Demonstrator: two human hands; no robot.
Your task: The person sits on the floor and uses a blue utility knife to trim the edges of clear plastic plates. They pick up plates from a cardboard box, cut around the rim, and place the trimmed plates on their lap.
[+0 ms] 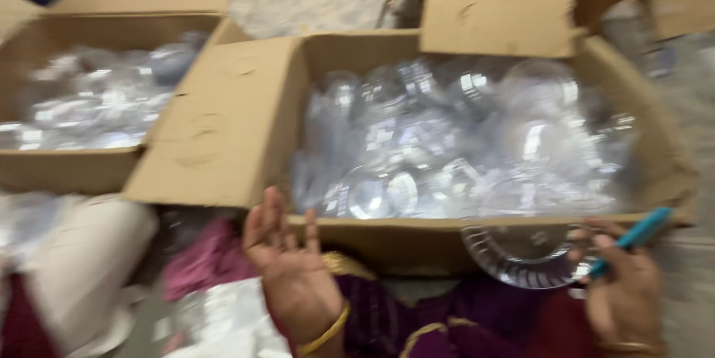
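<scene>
Head view: motion blur softened the whole frame, and fine detail was hard to read.
Big box (223, 127): an open cardboard carton sat in the middle, its flaps folded outward, the near wall just above both hands.
Big box contents: a heap of clear plastic pieces (462, 135), rounded and domed, filled it almost to the rim; their exact kind could not be told through the blur.
Left box (67, 172): a second open carton stood just beside the first, at upper left, also holding clear plastic shapes (97, 105).
Far box (514, 19): a third carton lay behind the big one, with more clear plastic showing past its flap.
Left hand (290, 269): held palm up with fingers spread and loosely curled, empty, just below the big box's near wall.
Right hand (622, 291): closed around a turquoise tool (633, 237) that pointed up and to the right, and also gripping a ribbed clear dish (521, 254) at its edge.
Dish: held in front of the big box's near wall, outside the carton, between the two hands.
Lap: purple cloth (477, 324) with gold trim lay beneath the hands; a gold bangle circled each wrist.
</scene>
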